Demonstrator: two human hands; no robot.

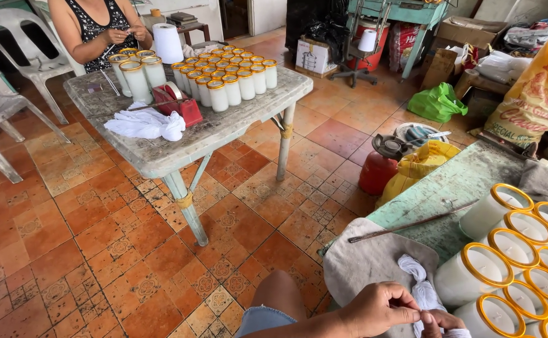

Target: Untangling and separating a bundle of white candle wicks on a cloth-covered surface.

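at the bottom right of the frame, the left hand (377,308) and right hand (444,322) both pinch a white wick string (419,285), each grip closed on it over a grey cloth (365,260) on the green surface (455,181). just right stand gold-rimmed glass candle jars (477,272), and a thin metal rod (411,224) lies above the cloth.

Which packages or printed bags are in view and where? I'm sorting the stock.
Large sack: far right, yellow-orange with red print.
Cardboard box: floor behind the far table, white with dark print.
Printed bag: under the teal stand, red and white.
Plain brown carton: upper right.
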